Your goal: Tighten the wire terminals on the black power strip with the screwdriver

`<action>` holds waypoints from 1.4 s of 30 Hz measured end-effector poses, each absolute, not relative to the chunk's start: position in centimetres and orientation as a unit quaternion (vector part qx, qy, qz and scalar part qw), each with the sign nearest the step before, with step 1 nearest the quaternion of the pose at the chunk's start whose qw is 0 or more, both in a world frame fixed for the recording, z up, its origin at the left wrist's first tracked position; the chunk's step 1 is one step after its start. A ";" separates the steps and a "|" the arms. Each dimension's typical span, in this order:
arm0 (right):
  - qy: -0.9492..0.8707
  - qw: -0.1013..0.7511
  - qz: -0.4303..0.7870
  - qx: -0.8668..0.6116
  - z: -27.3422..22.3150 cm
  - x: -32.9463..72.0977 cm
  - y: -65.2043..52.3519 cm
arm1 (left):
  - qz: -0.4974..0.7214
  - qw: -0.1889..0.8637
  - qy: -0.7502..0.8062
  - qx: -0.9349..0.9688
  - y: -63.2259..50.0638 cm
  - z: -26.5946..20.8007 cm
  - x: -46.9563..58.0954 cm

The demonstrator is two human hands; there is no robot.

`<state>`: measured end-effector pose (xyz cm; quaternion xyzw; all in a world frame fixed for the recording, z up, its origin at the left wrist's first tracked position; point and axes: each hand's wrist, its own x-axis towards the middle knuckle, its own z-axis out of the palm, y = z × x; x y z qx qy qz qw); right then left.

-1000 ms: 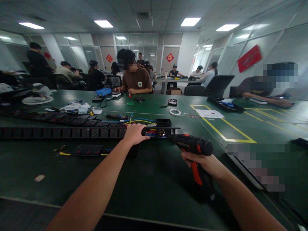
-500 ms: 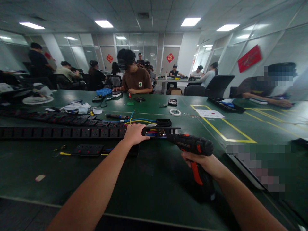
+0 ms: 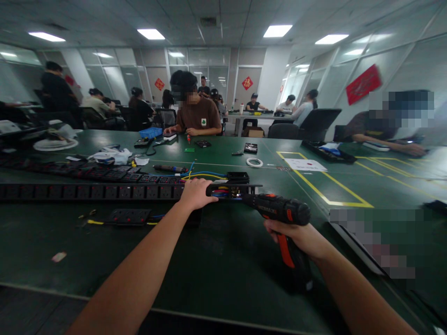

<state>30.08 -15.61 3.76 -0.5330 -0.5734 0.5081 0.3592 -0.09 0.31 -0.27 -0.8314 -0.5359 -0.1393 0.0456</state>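
Note:
A long black power strip [image 3: 111, 192] with a row of sockets lies across the green table. My left hand [image 3: 196, 194] is wrapped round it near its right end, where coloured wires and metal parts show through an opening. In my right hand [image 3: 296, 235] is a black and orange cordless drill [image 3: 282, 209], gripped by its handle. The drill's nose points left at the open end of the strip; whether its tip touches anything inside is too small to tell. Just behind that end sits a small black box-shaped part [image 3: 238, 177], beside blue and yellow wires [image 3: 206, 175].
A second socket strip [image 3: 115, 175] lies behind the first. In front is a short socket piece [image 3: 130, 217] with yellow wire ends. Farther back are a dark pen-shaped tool [image 3: 170, 169], a tape ring [image 3: 254, 162] and a paper sheet [image 3: 304, 164]. A co-worker [image 3: 199, 111] sits opposite.

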 end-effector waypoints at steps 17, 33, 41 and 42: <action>-0.570 0.372 0.525 -0.510 2.7 30.8 -15.2 | -0.139 0.050 -0.533 -0.833 0.2 -0.2 -0.1; -0.590 0.362 0.509 -0.512 2.6 31.0 -15.1 | -0.139 0.056 -0.534 -0.832 0.4 -0.4 -0.1; -0.581 0.363 0.516 -0.514 2.8 31.0 -15.2 | -0.133 0.051 -0.535 -0.833 0.3 -0.2 -0.1; -0.581 0.362 0.516 -0.515 2.8 31.0 -15.2 | -0.133 0.052 -0.534 -0.833 0.3 -0.2 -0.1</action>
